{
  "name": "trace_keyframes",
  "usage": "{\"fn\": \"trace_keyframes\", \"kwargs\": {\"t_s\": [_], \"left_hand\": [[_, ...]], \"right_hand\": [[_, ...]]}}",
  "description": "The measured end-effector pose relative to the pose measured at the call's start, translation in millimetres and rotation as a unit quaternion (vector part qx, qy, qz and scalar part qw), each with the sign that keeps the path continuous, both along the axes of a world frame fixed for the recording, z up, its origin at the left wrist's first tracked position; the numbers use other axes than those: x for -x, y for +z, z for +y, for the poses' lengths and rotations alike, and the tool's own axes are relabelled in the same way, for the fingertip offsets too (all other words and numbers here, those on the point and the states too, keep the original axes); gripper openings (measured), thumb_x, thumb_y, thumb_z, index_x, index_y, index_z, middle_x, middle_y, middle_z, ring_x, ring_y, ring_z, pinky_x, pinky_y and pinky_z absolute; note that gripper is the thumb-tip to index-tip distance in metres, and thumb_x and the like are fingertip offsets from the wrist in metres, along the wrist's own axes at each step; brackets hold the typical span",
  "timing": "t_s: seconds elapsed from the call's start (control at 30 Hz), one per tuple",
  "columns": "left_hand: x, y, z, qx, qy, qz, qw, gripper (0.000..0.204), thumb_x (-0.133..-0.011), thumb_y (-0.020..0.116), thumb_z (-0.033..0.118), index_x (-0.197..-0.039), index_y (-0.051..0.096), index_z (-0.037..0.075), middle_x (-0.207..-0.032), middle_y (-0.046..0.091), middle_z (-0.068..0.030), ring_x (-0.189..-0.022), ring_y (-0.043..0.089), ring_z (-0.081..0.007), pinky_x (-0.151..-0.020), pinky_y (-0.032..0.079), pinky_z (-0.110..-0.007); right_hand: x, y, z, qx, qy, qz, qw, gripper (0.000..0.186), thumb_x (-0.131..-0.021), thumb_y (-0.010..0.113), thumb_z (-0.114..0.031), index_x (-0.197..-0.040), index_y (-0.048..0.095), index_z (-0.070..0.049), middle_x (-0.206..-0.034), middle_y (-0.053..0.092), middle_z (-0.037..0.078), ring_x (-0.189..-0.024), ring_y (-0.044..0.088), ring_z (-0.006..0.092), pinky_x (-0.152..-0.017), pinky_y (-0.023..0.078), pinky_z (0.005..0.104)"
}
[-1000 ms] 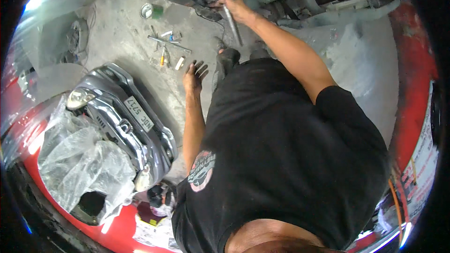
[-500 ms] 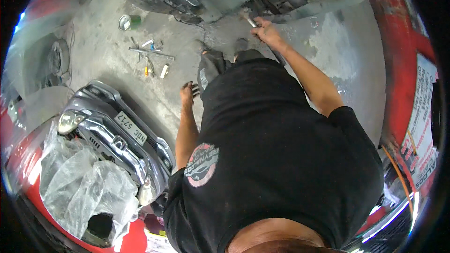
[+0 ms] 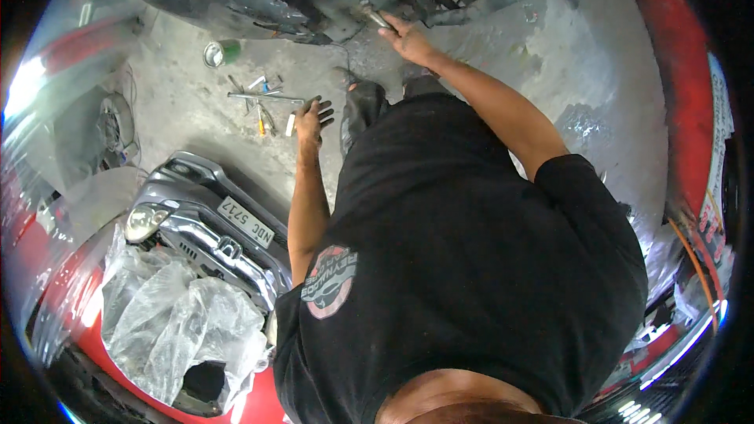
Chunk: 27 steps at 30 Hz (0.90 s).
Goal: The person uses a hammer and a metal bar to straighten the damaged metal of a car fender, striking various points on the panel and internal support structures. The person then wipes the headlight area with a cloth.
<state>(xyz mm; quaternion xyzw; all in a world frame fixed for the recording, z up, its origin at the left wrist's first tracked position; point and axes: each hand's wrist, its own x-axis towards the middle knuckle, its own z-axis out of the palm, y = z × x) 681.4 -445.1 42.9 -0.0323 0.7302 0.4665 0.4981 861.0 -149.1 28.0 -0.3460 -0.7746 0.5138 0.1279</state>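
Note:
My right hand (image 3: 408, 41) is closed around a hammer (image 3: 378, 17) with a silvery shaft. The hammer's head is close to the grey car body (image 3: 338, 12) at the far side; whether they touch I cannot tell. Lower on the left, my left hand (image 3: 312, 121) hangs above the floor with its dark-smudged fingers apart and nothing in them. Beside it lie a small white block (image 3: 290, 125) and a long metal bar (image 3: 263, 97) among several hand tools, including a screwdriver (image 3: 261, 122) with a yellow-orange handle.
An opened green can (image 3: 222, 53) lies on the concrete floor, far left. Nearer is a removed grey front bumper (image 3: 206, 212) with headlamps, next to crumpled clear plastic (image 3: 173, 314). A red panel (image 3: 683, 94) rises on the right, with an orange hose (image 3: 691, 255) nearby.
My right hand and the hammer have moved left and slightly farther along the car body. My left hand has lifted away from my leg, farther forward, toward the tools. The view has shifted slightly.

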Motion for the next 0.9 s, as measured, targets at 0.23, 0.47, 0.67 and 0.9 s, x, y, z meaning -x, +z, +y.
{"fn": "trace_keyframes", "kwargs": {"t_s": [0.23, 0.47, 0.67, 0.9], "left_hand": [[-14.6, -14.3, -9.0, 0.006, 0.003, -0.046, 0.999, 0.043, -0.108, 0.049, 0.023, -0.142, 0.053, -0.002, -0.122, 0.071, -0.0225, -0.102, 0.072, -0.0340, -0.084, 0.060, -0.044], [3.1, -15.2, 12.6, -0.136, 0.114, -0.129, 0.976, 0.056, -0.108, 0.047, 0.034, -0.153, 0.039, 0.001, -0.151, 0.051, -0.0234, -0.130, 0.058, -0.0402, -0.106, 0.050, -0.053], [10.3, 53.6, 117.1, -0.287, 0.170, -0.092, 0.938, 0.070, -0.107, 0.044, 0.050, -0.159, 0.029, 0.006, -0.164, 0.035, -0.0149, -0.150, 0.032, -0.0408, -0.120, 0.029, -0.066], [9.9, 72.2, 123.9, -0.334, 0.115, -0.169, 0.920, 0.074, -0.107, 0.040, 0.054, -0.163, 0.022, 0.008, -0.168, 0.025, -0.0140, -0.155, 0.021, -0.0414, -0.120, 0.023, -0.069]], "right_hand": [[-20.0, 0.4, 12.8, -0.031, 0.029, -0.067, 0.997, 0.065, -0.104, 0.053, -0.054, -0.148, 0.051, -0.006, -0.121, 0.069, 0.026, -0.114, 0.064, 0.0473, -0.100, 0.049, 0.0538], [-28.4, 34.7, -14.7, 0.004, 0.036, -0.065, 0.997, 0.058, -0.100, 0.061, -0.044, -0.140, 0.057, -0.002, -0.120, 0.069, 0.028, -0.107, 0.067, 0.0460, -0.094, 0.053, 0.0492], [-40.5, 30.2, -22.5, 0.039, 0.067, -0.073, 0.994, 0.048, -0.098, 0.065, -0.037, -0.134, 0.061, -0.006, -0.107, 0.072, 0.025, -0.097, 0.069, 0.0459, -0.085, 0.055, 0.0509], [-90.4, -30.7, -17.5, -0.042, 0.179, -0.196, 0.963, 0.044, -0.093, 0.067, -0.035, -0.129, 0.065, -0.010, -0.102, 0.072, 0.023, -0.094, 0.070, 0.0442, -0.081, 0.054, 0.0544]]}}
